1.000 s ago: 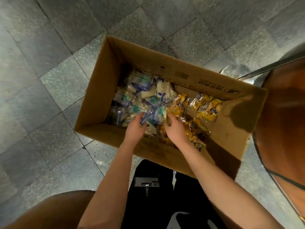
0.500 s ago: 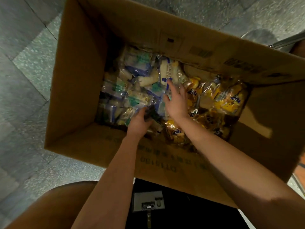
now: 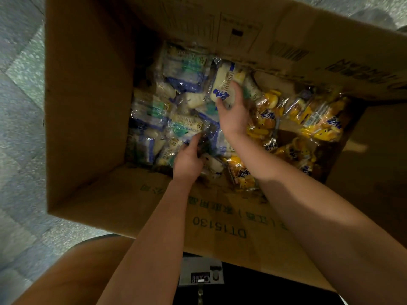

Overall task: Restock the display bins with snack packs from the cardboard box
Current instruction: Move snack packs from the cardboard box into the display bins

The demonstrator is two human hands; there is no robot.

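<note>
Packs (image 3: 154, 111) crowd the box's (image 3: 88, 106) left side; right hand (image 3: 233, 116) pinches a white pack (image 3: 222, 82), left hand (image 3: 187, 160) curls on a green pack (image 3: 185, 126); slick film could slip.

Only legible txt: "DT15130", upside down on cardboard box (image 3: 88, 106) wall; snack packs (image 3: 187, 69) labels too blurred.

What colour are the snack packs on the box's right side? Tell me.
Those snack packs are yellow with dark-blue lettering, best in the head view.
</note>
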